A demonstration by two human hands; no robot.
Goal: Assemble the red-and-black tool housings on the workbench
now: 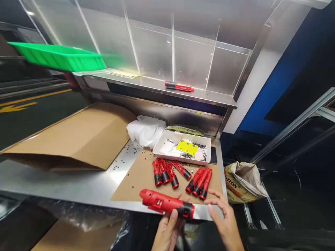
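The left hand (167,232) is closing its grip around a red tool housing with a black collar (167,204), thumb and fingers wrapped near the collar end, and is holding it level just above the near edge of the steel worktop (78,184). The right hand (225,218) is hovering beside the collar with its fingers spread and relaxed, gripping nothing; whether a fingertip is touching the collar cannot be told. Beyond the hands, two groups of similar red housings (183,176) are lying on a brown cardboard sheet (136,177), with small dark screws (125,155) scattered over it and the metal. A white tray (159,148) holding yellow labels (187,147) is sitting behind them, next to crumpled white wrapping (146,130). One more red tool (179,86) is resting on the shelf (209,99) above. In judgement, the handling is going best when the housing is being supported at the collar, kept over the worktop rather than past its edge, and turned slowly so both faces are being checked.
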